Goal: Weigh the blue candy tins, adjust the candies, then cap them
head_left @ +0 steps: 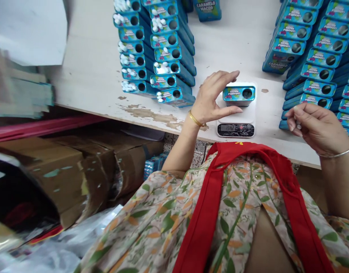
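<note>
A blue candy tin point(233, 93) with a round dark hole in its top stands upright on a small white digital scale point(250, 113). The scale's display shows digits that look like 154.2. My left hand point(211, 94) is beside the tin, thumb and fingers spread apart to its left, with a gap between them and the tin. Over at the right, my right hand point(319, 123) has its fingers pinched together in front of a row of tins. A small white candy point(298, 126) shows between those fingertips.
Blue tins point(167, 81) stand in rows to the left, many with white candies lying on top. More rows of tins point(316, 74) fill the right side. Another tin point(208, 10) is at the far edge. Cardboard boxes point(97, 163) sit below the worn white table point(106, 83).
</note>
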The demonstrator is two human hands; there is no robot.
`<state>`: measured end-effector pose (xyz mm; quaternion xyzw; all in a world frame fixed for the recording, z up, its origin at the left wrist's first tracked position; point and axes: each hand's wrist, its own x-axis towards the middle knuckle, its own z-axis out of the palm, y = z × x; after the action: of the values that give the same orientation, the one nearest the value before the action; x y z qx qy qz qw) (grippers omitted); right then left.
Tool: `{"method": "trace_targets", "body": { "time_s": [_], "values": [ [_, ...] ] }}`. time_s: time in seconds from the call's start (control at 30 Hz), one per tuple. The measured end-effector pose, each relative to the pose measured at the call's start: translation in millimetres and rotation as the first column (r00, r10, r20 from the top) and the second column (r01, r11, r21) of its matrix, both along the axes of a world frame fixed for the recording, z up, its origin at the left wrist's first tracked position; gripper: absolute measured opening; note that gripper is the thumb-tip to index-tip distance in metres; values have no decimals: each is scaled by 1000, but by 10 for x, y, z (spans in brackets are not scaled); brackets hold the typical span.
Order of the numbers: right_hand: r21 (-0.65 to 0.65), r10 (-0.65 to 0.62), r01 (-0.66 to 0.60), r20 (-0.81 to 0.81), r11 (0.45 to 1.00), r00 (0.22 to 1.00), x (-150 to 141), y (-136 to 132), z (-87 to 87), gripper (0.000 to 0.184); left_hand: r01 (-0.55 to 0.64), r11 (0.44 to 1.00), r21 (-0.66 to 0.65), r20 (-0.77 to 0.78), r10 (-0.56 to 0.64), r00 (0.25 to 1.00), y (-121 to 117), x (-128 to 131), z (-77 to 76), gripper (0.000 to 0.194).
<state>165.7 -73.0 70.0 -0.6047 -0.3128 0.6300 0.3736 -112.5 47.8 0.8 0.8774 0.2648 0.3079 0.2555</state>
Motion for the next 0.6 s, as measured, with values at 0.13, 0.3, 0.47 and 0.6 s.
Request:
{"method": "trace_targets", "body": {
  "time_s": [0.13, 0.3, 0.47, 0.6],
  "values": [
    [76, 82, -86, 47, 993, 995, -121, 122, -7, 34, -3, 998, -59, -111, -4, 994, -16, 3, -48, 82],
    [316, 212, -309, 307, 897, 928, -473, 578, -49, 34, -44, 998, -41, -126, 39, 991, -68, -2, -75, 81],
    [414, 142, -366, 480, 833, 866, -544, 774, -123, 39, -40, 999, -30, -188, 34, 982, -89, -10, -70, 81],
    [386, 145, -341, 455, 857, 879, -347, 505, -123, 48, -18, 1000, 11, -248, 20, 969, -19, 212, -40, 56]
  ]
}}
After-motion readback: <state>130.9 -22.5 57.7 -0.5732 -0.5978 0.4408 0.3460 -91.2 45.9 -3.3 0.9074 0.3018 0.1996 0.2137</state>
